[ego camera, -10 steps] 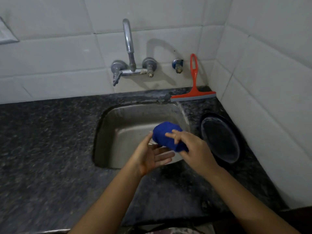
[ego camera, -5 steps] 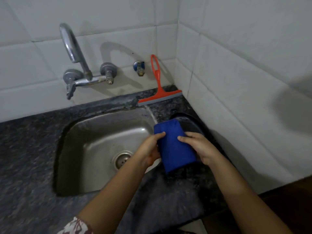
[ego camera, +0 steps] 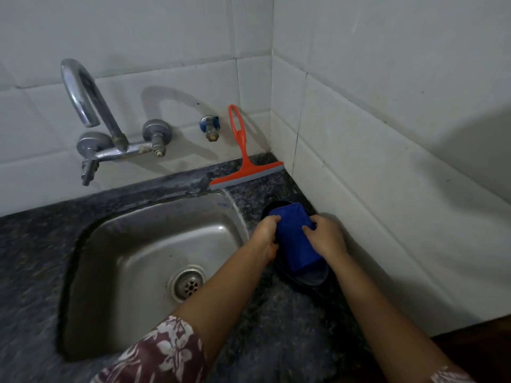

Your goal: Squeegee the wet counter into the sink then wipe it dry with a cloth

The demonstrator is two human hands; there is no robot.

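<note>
Both hands clamped on folded blue cloth (ego camera: 297,241): left hand (ego camera: 266,230) on its left edge, right hand (ego camera: 326,236) on its right. Cloth sits over a dark dish (ego camera: 312,279) at table's right edge, between sink (ego camera: 154,236) and side wall. Squeegee (ego camera: 243,164) leans in back right corner, blade on the table (ego camera: 290,327). Judged step: wiping dry. Best done with cloth flat, firm pressure, overlapping strokes toward the sink, corner included.
</note>
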